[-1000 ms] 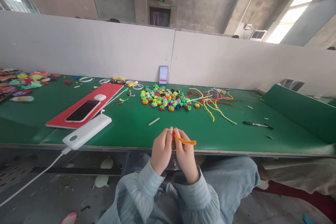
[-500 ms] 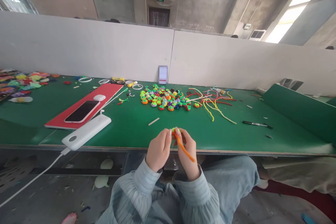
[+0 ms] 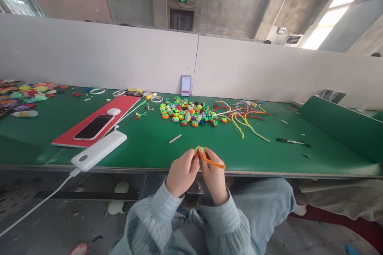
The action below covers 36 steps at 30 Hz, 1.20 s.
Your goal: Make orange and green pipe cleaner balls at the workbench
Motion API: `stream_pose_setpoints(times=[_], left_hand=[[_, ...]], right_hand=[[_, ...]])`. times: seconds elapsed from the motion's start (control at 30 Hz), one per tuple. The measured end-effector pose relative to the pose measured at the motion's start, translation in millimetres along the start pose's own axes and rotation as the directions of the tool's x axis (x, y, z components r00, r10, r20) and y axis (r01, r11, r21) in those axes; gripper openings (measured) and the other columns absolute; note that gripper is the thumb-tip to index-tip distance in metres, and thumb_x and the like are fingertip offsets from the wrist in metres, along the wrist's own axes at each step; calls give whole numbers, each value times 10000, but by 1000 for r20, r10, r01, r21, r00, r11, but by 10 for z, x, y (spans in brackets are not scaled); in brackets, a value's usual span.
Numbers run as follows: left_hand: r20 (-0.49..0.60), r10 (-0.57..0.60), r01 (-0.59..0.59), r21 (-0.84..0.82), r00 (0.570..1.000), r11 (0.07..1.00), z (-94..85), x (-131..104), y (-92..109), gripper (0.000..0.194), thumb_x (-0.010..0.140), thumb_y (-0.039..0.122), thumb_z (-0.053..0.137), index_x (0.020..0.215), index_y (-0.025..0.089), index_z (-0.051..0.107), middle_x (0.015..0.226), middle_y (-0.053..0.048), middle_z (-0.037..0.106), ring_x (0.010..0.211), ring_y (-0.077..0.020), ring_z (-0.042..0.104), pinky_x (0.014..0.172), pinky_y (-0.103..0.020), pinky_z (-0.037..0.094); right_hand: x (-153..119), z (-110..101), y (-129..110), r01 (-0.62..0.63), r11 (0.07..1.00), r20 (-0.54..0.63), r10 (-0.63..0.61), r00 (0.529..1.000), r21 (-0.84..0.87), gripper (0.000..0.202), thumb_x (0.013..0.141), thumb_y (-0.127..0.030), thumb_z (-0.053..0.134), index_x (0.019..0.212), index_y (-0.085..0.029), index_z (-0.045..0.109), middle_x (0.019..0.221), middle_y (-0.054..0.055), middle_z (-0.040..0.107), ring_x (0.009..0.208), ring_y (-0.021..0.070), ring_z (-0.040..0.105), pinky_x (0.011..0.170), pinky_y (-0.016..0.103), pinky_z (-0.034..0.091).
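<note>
My left hand (image 3: 182,171) and my right hand (image 3: 214,175) meet over the table's front edge, fingertips pinched together. Between them is an orange pipe cleaner (image 3: 214,163) joined to a small green fuzzy piece (image 3: 200,149), mostly hidden by the fingers. The pipe cleaner's free end sticks out to the right across my right hand. Beyond the hands lies a pile of small, colourful fuzzy pieces with green tops (image 3: 188,112). To its right spread loose pipe cleaners (image 3: 247,121) in yellow, red and white. A short pale stick (image 3: 175,138) lies between the pile and my hands.
On the left, a red folder (image 3: 67,135) carries a phone (image 3: 93,127), with a white power bank (image 3: 99,150) and its cable beside it. Another phone (image 3: 186,85) leans on the white partition (image 3: 143,59). A black marker (image 3: 291,141) lies right, near a green divider (image 3: 344,127).
The pipe cleaner's free end has swung upward and to the right, from hanging down along my right hand to lying nearly level. My left fingers have shifted slightly; both hands stay together.
</note>
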<state>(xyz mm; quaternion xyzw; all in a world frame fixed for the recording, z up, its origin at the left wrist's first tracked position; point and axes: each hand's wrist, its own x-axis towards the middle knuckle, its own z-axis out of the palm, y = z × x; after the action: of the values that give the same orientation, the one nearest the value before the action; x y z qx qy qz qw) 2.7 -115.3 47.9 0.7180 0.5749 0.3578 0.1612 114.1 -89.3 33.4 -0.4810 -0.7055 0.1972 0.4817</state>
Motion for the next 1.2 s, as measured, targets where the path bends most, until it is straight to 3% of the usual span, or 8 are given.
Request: stream_pose_setpoints(times=[0.33, 0.67, 0.9, 1.2], left_hand=[[-58, -96, 94, -34, 994, 995, 17, 17, -26, 238, 881, 241, 318, 688, 200, 451, 610, 12, 505, 564, -127, 490, 545, -221, 325], [-25, -181, 167, -271, 983, 948, -12, 25, -24, 298, 884, 313, 298, 656, 196, 449, 544, 33, 445, 486, -109, 425, 481, -210, 302], [-68, -190, 188, -37, 980, 982, -13, 33, 6, 199, 830, 259, 390, 637, 209, 376, 548, 36, 457, 502, -119, 462, 494, -211, 290], [-96, -221, 235, 187, 971, 954, 1, 43, 59, 161, 805, 226, 420, 647, 207, 394, 600, 9, 539, 575, -154, 531, 493, -233, 250]], right_hand=[[-12, 8, -11, 49, 999, 24, -49, 999, 2, 244, 893, -298, 413, 906, -140, 600, 756, 65, 627, 627, 150, 546, 568, 246, 414], [-27, 22, -17, 156, 985, 6, -156, 988, -79, 247, 908, -264, 382, 959, -160, 600, 753, 68, 605, 669, 167, 566, 605, 258, 428], [-27, 14, 22, 134, 991, 63, -133, 989, -8, 222, 896, -252, 397, 949, -157, 589, 753, 64, 598, 652, 168, 565, 596, 258, 437], [-26, 5, 40, 157, 984, 116, -147, 982, -81, 207, 877, -185, 396, 910, -166, 599, 703, 49, 567, 616, 159, 540, 564, 247, 413]])
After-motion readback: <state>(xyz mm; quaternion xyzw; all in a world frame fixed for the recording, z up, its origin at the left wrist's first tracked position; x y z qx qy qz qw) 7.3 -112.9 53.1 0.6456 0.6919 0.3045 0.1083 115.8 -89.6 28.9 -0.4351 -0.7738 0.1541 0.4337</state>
